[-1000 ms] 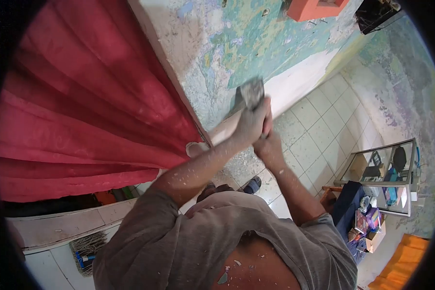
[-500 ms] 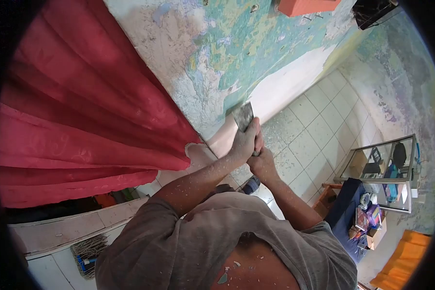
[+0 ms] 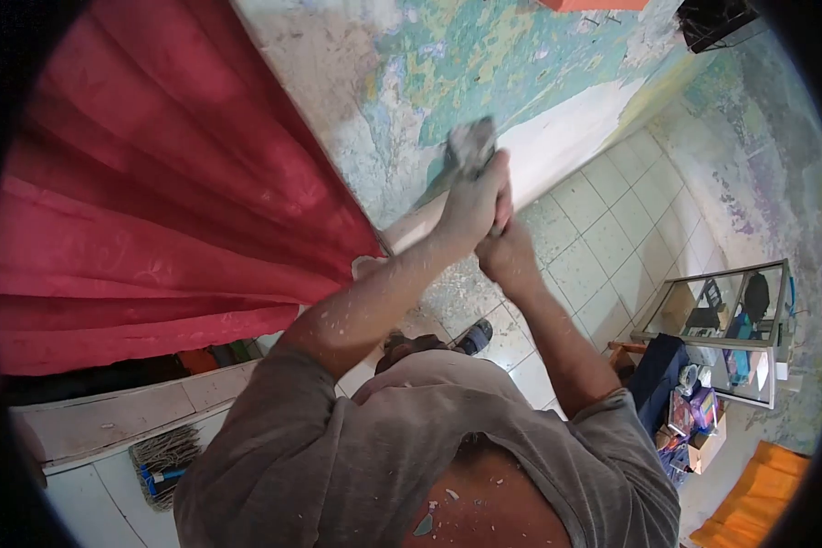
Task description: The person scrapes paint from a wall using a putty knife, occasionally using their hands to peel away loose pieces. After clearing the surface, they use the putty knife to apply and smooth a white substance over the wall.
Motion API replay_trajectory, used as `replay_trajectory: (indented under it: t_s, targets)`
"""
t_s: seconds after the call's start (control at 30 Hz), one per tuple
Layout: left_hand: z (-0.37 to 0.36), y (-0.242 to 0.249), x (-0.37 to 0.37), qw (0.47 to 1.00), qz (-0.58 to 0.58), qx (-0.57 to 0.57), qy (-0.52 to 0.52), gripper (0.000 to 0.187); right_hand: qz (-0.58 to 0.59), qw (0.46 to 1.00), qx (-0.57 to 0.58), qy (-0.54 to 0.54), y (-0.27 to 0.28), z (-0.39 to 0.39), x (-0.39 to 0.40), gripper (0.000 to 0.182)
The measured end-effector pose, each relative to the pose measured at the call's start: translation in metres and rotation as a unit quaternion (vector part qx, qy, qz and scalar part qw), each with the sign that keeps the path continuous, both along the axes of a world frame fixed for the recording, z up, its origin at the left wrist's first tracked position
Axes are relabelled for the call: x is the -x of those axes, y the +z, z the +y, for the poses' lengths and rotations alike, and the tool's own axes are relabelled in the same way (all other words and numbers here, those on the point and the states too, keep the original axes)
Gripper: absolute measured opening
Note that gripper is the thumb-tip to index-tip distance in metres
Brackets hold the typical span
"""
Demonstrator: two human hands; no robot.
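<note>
Both hands grip one paint scraper, its wide metal blade [image 3: 472,143] blurred against the wall [image 3: 493,82] of peeling green paint. My left hand [image 3: 475,205] is wrapped around the handle close to the blade. Below it, my right hand [image 3: 508,252] closes on the lower end of the handle. Most of the handle is hidden by the fingers. A smooth white band [image 3: 557,137] runs along the bottom of the wall, right of the blade. Pale flakes cling to both forearms and the shirt.
A red curtain [image 3: 155,201] hangs at the left. Paint debris lies on the tiled floor [image 3: 594,219]. A glass display case [image 3: 717,320] and a dark cloth [image 3: 658,374] are at the right. A mop head [image 3: 166,457] lies lower left, an orange cloth [image 3: 753,498] lower right.
Both hands and the scraper have moved up the wall, away from my body. The arms are stretched farther out, and more of the feet shows.
</note>
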State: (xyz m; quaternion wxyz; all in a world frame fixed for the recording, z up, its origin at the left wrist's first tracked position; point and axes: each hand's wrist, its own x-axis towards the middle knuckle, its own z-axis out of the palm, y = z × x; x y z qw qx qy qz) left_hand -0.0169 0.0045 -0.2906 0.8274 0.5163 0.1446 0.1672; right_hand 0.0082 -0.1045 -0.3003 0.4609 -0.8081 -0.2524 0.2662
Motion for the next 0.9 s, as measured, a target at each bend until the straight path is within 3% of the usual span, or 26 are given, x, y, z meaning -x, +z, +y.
replay_trajectory:
  t_s: [0.1, 0.17, 0.2, 0.27, 0.3, 0.33, 0.4, 0.43, 0.47, 0.53, 0.57, 0.6, 0.67, 0.7, 0.73, 0.77, 0.87, 0.9]
  targets:
    - [0.014, 0.038, -0.011, 0.992, -0.087, -0.084, -0.045, 0.037, 0.074, 0.993, -0.095, -0.018, 0.02, 0.006, -0.009, 0.017]
    - [0.005, 0.025, -0.006, 0.994, -0.088, -0.036, -0.052, 0.038, 0.072, 0.988, -0.136, -0.008, 0.027, -0.001, -0.006, 0.006]
    - [0.001, 0.015, -0.001, 0.994, -0.09, 0.01, -0.059, 0.039, 0.075, 0.988, -0.135, -0.005, 0.018, -0.005, -0.001, 0.006]
    - [-0.007, -0.012, 0.016, 0.996, -0.063, 0.005, -0.071, 0.04, 0.3, 0.93, -0.211, -0.015, -0.015, -0.016, 0.011, 0.005]
    - [-0.012, -0.024, 0.023, 0.997, -0.029, 0.001, -0.072, 0.041, 0.314, 0.933, -0.174, 0.018, -0.029, -0.025, 0.011, 0.026]
    - [-0.016, -0.036, 0.03, 0.997, 0.004, -0.004, -0.071, 0.042, 0.316, 0.933, -0.171, 0.021, -0.034, -0.029, 0.018, 0.026]
    - [-0.023, -0.063, 0.043, 0.998, 0.014, 0.011, -0.061, 0.042, 0.305, 0.931, -0.199, -0.016, -0.043, -0.035, 0.038, 0.053]
    - [-0.028, -0.073, 0.049, 0.998, 0.023, 0.024, -0.055, 0.042, 0.257, 0.926, -0.277, -0.015, -0.063, -0.033, 0.046, 0.07]
    - [-0.032, -0.079, 0.054, 0.998, 0.025, 0.026, -0.054, 0.042, 0.259, 0.926, -0.275, -0.015, -0.079, -0.039, 0.048, 0.07]
    - [-0.038, -0.088, 0.062, 0.986, 0.054, 0.141, -0.074, 0.042, 0.315, 0.943, -0.099, -0.049, -0.099, -0.051, 0.05, 0.065]
    - [-0.042, -0.093, 0.061, 0.988, 0.05, 0.135, -0.055, 0.043, 0.302, 0.949, -0.062, -0.071, -0.104, -0.052, 0.053, 0.044]
    - [-0.043, -0.097, 0.059, 0.988, 0.05, 0.137, -0.053, 0.043, 0.303, 0.949, -0.061, -0.07, -0.108, -0.052, 0.051, 0.044]
    - [-0.036, -0.092, 0.05, 0.993, 0.087, 0.081, -0.018, 0.047, 0.239, 0.968, 0.056, -0.054, -0.097, -0.042, 0.042, 0.027]
    - [-0.026, -0.088, 0.043, 0.991, 0.064, 0.112, 0.017, 0.047, 0.239, 0.968, 0.058, -0.054, -0.089, -0.031, 0.033, 0.027]
    - [-0.013, -0.072, 0.036, 0.988, 0.041, 0.143, 0.051, 0.047, 0.152, 0.988, 0.023, -0.011, -0.078, -0.014, 0.022, 0.027]
    - [-0.005, -0.046, 0.033, 0.995, 0.02, 0.073, 0.07, 0.048, 0.064, 0.997, -0.012, 0.032, -0.069, -0.003, 0.014, 0.029]
    - [0.007, -0.037, 0.027, 0.998, -0.028, 0.037, 0.044, 0.049, 0.083, 0.994, -0.059, 0.051, -0.054, 0.005, 0.008, 0.029]
    - [-0.004, -0.033, 0.029, 0.993, 0.04, 0.079, 0.072, 0.05, 0.022, 0.997, -0.04, 0.059, -0.051, 0.001, 0.01, 0.03]
